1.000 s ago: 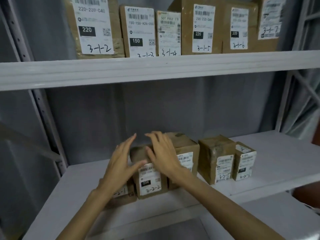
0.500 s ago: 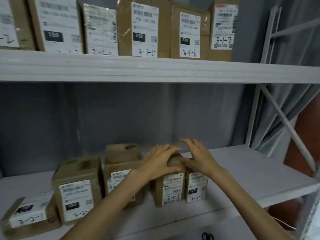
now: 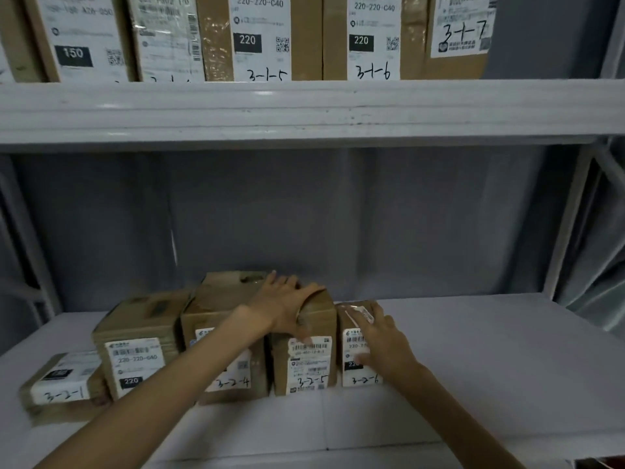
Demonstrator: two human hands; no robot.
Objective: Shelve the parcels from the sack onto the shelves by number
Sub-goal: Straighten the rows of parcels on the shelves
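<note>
Several brown parcels stand in a row on the lower white shelf (image 3: 480, 367). Their labels read 3-2-1 (image 3: 61, 384), a "220" box (image 3: 135, 346), 3-2-4 (image 3: 216, 309), 3-2-5 (image 3: 309, 367) and 3-2-6 (image 3: 351, 370). My left hand (image 3: 287, 306) lies flat over the top of the 3-2-5 parcel, fingers spread and thumb down its front. My right hand (image 3: 382, 343) rests open against the top and front of the 3-2-6 parcel. My forearm hides part of the 3-2-4 label. No sack is in view.
The upper shelf (image 3: 304, 110) carries taller parcels marked 3-1-5 (image 3: 263, 38), 3-1-6 (image 3: 372, 38) and 3-1-7 (image 3: 463, 32). A white upright (image 3: 568, 231) and a grey curtain bound the right side. Bare shelf lies right of 3-2-6.
My hands have moved rightward along the row, from the 3-2-2 parcel to 3-2-5 and 3-2-6. The view has come closer to the lower shelf.
</note>
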